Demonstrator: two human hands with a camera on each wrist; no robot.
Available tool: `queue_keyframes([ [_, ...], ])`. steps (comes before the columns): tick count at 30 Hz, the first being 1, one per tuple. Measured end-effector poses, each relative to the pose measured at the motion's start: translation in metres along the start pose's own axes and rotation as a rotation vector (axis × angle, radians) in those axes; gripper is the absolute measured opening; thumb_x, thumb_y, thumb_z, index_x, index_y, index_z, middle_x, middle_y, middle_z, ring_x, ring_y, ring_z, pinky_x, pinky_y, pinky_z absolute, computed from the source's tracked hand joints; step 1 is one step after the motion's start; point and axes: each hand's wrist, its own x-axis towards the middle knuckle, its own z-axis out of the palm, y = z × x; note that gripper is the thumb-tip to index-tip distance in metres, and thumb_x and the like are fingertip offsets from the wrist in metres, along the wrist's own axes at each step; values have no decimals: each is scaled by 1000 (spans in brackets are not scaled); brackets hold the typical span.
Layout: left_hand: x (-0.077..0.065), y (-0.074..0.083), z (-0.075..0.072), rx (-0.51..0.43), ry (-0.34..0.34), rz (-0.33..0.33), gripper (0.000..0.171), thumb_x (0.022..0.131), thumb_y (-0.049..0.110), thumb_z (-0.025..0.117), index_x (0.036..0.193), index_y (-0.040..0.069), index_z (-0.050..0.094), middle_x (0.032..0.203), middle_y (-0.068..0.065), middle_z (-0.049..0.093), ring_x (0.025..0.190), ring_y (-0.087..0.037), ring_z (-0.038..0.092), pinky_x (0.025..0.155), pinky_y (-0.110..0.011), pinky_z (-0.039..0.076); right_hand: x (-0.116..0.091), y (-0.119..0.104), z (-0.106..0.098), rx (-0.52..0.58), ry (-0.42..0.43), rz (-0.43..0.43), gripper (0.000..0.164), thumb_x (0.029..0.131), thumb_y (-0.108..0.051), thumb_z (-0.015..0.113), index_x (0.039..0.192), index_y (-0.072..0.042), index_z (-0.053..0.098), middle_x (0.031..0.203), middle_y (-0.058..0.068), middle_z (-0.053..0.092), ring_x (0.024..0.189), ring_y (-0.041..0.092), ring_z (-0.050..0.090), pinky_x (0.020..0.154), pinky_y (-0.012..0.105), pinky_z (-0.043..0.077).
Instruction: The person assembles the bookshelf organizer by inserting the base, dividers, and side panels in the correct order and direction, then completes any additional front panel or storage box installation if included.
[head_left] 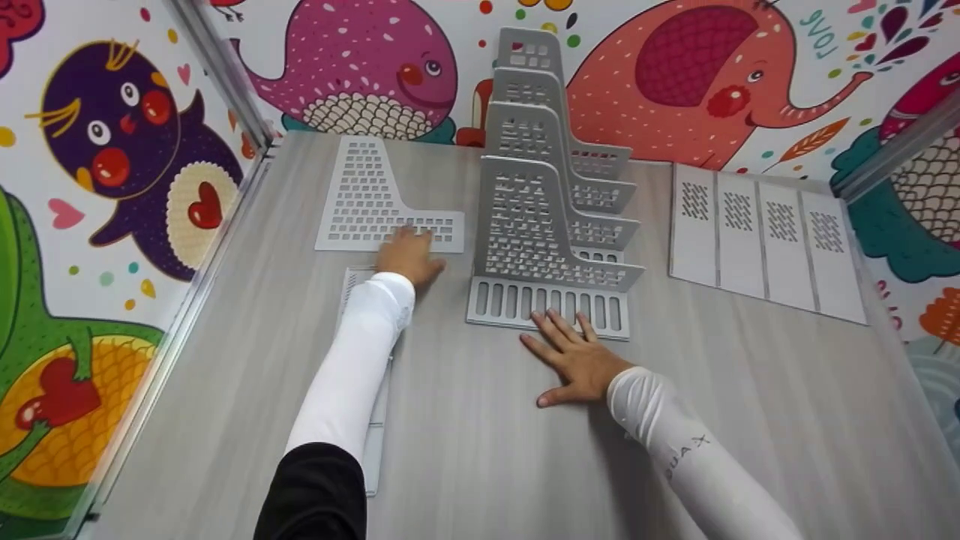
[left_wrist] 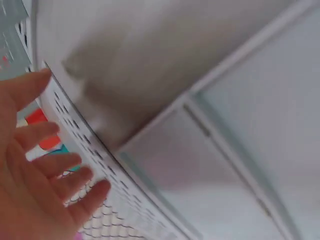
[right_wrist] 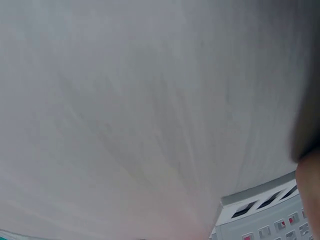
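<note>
Closest to me on the remote feed, a long pale panel [head_left: 379, 457] lies flat on the wood-look counter [head_left: 465, 442], partly hidden under the left arm with its white sleeve [head_left: 349, 367] and black cuff of cloth [head_left: 319, 487]. Next up is my right hand [head_left: 581, 367]: palm down, fingers spread well apart, gripping nothing, tips right at the front edge of a slotted base [head_left: 520, 300]. Can't really tell how hard they press, if at all. My left hand [head_left: 407, 259] is a bit further out, fingers apart and slightly bent, nothing in them, over the near edge of a flat perforated side panel [head_left: 364, 199]. Whether it's actually touching, I can't tell.

That base carries the grey desktop file rack [head_left: 525, 225], standing mid-counter with four perforated L-shaped dividers upright, one behind another. Off to its right, four pale slotted panels [head_left: 765, 240] lie side by side; can't tell if they're joined. Right at the back there's a cartoon wall with a purple whale [head_left: 367, 56] and a red elephant [head_left: 675, 75].
</note>
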Motion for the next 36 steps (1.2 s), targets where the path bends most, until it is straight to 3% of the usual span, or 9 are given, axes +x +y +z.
queue_keyframes([
  [5, 4, -43, -12, -163, 3, -420, 76, 94, 56, 40, 145, 1, 31, 144, -32, 34, 130, -45, 39, 99, -59, 43, 5, -11, 7, 41, -18, -11, 99, 76, -79, 45, 153, -29, 8, 162, 9, -4, 149, 35, -2, 113, 67, -1],
  [8, 3, -64, -18, -201, -51, -582, 91, 92, 62, 34, 149, -6, 10, 148, -40, 17, 135, -50, 30, 100, -62, 40, 4, -11, 5, 22, -16, -1, 99, 76, -79, 47, 153, -29, 9, 162, 9, -4, 149, 34, -1, 113, 67, -1],
  [11, 1, -77, -19, -189, -81, -621, 99, 91, 64, 33, 148, -10, 1, 149, -42, 11, 136, -52, 25, 102, -64, 37, 5, -9, 2, -2, -1, -2, 100, 76, -78, 48, 153, -29, 10, 162, 9, -3, 149, 34, 0, 114, 66, 0],
  [14, -1, -84, -19, -151, -38, -625, 100, 91, 62, 39, 146, -13, 4, 148, -40, 19, 136, -50, 28, 105, -61, 36, 8, -8, -1, -6, 4, -12, 100, 76, -79, 47, 153, -29, 9, 162, 9, -3, 150, 34, 0, 114, 66, 0],
  [18, 1, -87, -18, -154, 16, -655, 103, 90, 58, 50, 145, -15, 4, 148, -37, 25, 135, -46, 31, 107, -58, 35, 11, -6, -3, 4, 2, -21, 99, 76, -79, 46, 153, -29, 10, 162, 9, -3, 150, 34, 0, 114, 66, 0],
  [24, 8, -87, -19, -225, 30, -717, 109, 85, 55, 60, 147, -12, 1, 148, -34, 25, 134, -43, 31, 107, -58, 35, 8, -2, -2, -10, 16, -13, 99, 76, -79, 47, 153, -28, 11, 162, 9, -1, 150, 34, 2, 114, 66, 0],
  [30, 6, -95, -21, -417, -10, -807, 119, 76, 55, 70, 149, -7, -1, 149, -32, 22, 135, -41, 28, 109, -55, 33, 8, 0, -1, 15, 19, -18, 100, 75, -79, 48, 153, -29, 11, 163, 9, 0, 150, 34, 2, 114, 65, 1],
  [33, 4, -93, -27, -546, 7, -820, 105, 78, 53, 70, 149, -3, 15, 150, -27, 26, 136, -39, 29, 112, -49, 31, 6, 2, -1, 21, 24, -16, 100, 74, -79, 49, 153, -29, 12, 163, 8, 0, 150, 33, 2, 114, 65, 0],
  [36, 0, -83, -41, -674, 77, -807, 80, 86, 48, 62, 145, 3, 31, 149, -21, 33, 136, -36, 34, 112, -45, 32, 5, 4, 0, 16, 33, -9, 100, 74, -79, 48, 153, -29, 12, 163, 8, 0, 150, 34, 2, 114, 64, 0],
])
